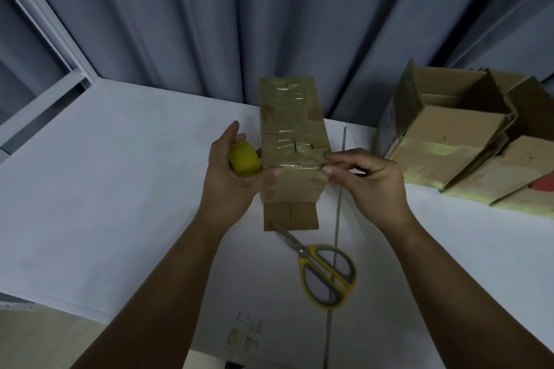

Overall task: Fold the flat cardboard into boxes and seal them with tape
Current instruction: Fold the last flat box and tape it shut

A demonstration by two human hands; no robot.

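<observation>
A small folded cardboard box point(292, 117) stands on the white table point(120, 189) at centre, its top face covered with shiny clear tape. My left hand point(230, 177) grips a yellow tape roll point(244, 159) against the box's left side, thumb on the box edge. A strip of tape runs from the roll across the box's near top edge. My right hand point(371, 180) pinches the end of that strip at the box's right edge. Yellow-handled scissors point(323, 269) lie on the table just in front of the box, blades touching its base.
Several taped cardboard boxes point(455, 132), some with open flaps, are piled at the right of the table. A thin metal rod point(338, 195) lies along the table to the right of the box. Grey curtains hang behind the table.
</observation>
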